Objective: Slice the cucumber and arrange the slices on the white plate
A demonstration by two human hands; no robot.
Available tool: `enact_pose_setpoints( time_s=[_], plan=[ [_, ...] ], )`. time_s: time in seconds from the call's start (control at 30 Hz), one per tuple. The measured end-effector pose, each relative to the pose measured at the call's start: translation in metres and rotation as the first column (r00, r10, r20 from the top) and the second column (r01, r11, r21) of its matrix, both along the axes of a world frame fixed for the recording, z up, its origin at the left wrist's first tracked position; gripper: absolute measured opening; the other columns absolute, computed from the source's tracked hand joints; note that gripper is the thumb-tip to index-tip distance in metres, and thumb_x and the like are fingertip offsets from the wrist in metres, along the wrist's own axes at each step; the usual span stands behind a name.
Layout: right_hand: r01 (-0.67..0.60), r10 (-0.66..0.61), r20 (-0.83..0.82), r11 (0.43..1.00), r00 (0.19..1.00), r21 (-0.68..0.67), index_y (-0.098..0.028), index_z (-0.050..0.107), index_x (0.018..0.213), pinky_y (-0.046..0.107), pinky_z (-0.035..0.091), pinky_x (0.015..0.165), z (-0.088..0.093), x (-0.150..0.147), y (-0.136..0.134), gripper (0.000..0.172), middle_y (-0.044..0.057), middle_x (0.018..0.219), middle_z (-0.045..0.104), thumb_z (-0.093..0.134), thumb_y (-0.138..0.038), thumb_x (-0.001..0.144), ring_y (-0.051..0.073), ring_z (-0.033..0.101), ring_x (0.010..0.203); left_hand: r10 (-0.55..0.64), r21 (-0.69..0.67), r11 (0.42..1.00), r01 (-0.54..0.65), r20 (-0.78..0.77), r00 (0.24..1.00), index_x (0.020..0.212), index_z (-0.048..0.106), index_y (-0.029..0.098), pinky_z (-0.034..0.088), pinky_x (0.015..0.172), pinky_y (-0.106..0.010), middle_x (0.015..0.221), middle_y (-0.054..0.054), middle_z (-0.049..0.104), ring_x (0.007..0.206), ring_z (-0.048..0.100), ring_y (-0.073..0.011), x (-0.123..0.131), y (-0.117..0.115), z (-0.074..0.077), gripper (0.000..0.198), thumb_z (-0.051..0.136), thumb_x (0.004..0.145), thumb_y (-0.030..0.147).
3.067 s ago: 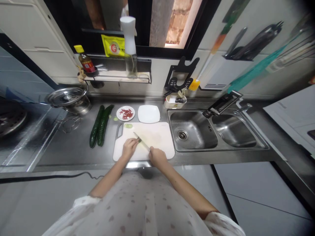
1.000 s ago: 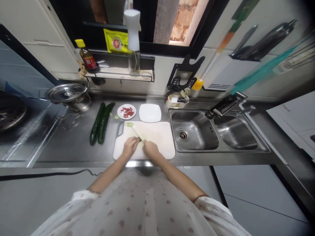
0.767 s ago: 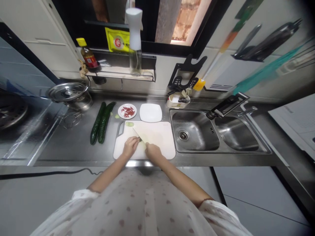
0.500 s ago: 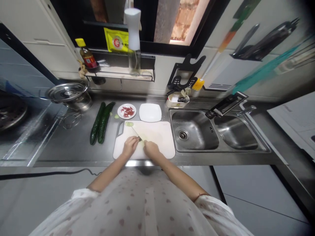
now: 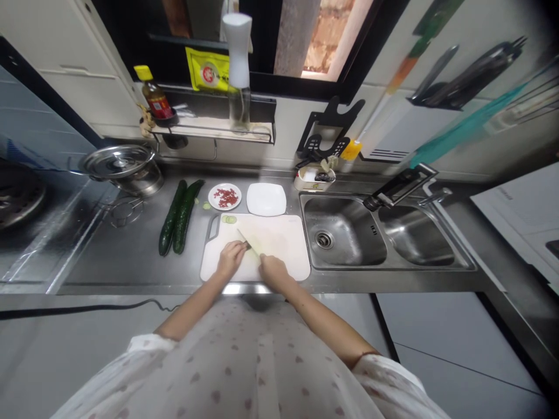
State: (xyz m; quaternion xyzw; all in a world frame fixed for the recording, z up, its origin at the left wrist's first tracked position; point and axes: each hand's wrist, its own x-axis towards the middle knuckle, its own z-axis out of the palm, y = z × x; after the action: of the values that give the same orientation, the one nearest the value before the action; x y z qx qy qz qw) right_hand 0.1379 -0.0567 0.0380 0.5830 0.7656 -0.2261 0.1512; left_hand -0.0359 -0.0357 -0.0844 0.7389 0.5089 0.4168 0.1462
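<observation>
My right hand [image 5: 274,272] is closed around the handle end of a knife [image 5: 248,240], its narrow blade slanting up and left over the white cutting board [image 5: 288,244]. My left hand [image 5: 231,259] is pinched on a small dark piece [image 5: 248,245] touching the blade; its kind is mostly hidden by the fingers. A few pale green cucumber slices [image 5: 229,219] overlap at the board's upper left corner. Two whole cucumbers [image 5: 178,218] lie side by side left of the board. Behind it are a plate of chopped red bits [image 5: 225,197] and a white square plate [image 5: 266,199].
To the right is a double steel sink [image 5: 345,233] with a black faucet [image 5: 402,186]. A lidded steel pot [image 5: 126,169] and a wire stand [image 5: 126,212] are at the left. A wall shelf [image 5: 209,131] above carries a sauce bottle [image 5: 155,96] and a spray bottle [image 5: 239,75].
My right hand has drawn the knife a little back and to the right, its tip moving away from the slices. My left hand stays nearly in place.
</observation>
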Motion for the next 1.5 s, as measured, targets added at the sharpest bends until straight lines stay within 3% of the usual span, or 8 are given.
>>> enact_pose_setpoints(
  time_s=[0.37,0.93,1.2,1.5],
  plan=[
    [0.004,0.001,-0.062,0.996,0.998,0.088,-0.014,0.058,0.107,0.028,0.045,0.075,-0.021,-0.005,0.009,0.030,0.013,0.096,0.068,0.034,-0.012,0.089,0.021,0.063,0.093,0.003,0.015,1.000,-0.003,-0.013,1.000,0.098,0.068,0.020,0.051,0.087,-0.036,0.100,-0.008,0.068,0.096,0.061,-0.0192,0.000,0.000,0.002,0.019,0.051,0.091,0.024],
    [0.005,0.000,-0.068,0.997,0.998,0.073,-0.014,0.058,0.107,0.028,0.045,0.076,-0.028,-0.004,0.013,0.030,0.013,0.097,0.068,0.035,-0.012,0.089,0.020,0.063,0.094,0.012,0.014,1.000,-0.012,-0.014,1.000,0.098,0.068,0.020,0.051,0.087,-0.036,0.099,-0.008,0.068,0.095,0.061,-0.0194,0.000,0.000,0.001,0.019,0.051,0.090,0.024],
    [0.018,-0.012,-0.080,0.997,0.997,0.078,-0.013,0.058,0.107,0.028,0.045,0.075,-0.021,-0.009,0.015,0.029,0.013,0.098,0.068,0.035,-0.011,0.089,0.021,0.064,0.094,0.018,0.009,1.000,-0.018,-0.017,1.000,0.098,0.068,0.020,0.051,0.087,-0.036,0.099,-0.008,0.068,0.095,0.061,-0.0194,0.001,-0.001,0.004,0.019,0.051,0.091,0.024],
    [0.040,-0.039,-0.029,0.998,0.999,0.047,-0.014,0.056,0.107,0.029,0.045,0.075,-0.021,0.002,-0.003,0.028,0.013,0.095,0.067,0.035,-0.011,0.089,0.021,0.064,0.093,0.028,-0.010,1.000,-0.028,-0.007,1.000,0.096,0.068,0.020,0.050,0.087,-0.035,0.098,-0.007,0.068,0.094,0.061,-0.0183,0.001,-0.002,0.006,0.018,0.051,0.091,0.025]
  ],
)
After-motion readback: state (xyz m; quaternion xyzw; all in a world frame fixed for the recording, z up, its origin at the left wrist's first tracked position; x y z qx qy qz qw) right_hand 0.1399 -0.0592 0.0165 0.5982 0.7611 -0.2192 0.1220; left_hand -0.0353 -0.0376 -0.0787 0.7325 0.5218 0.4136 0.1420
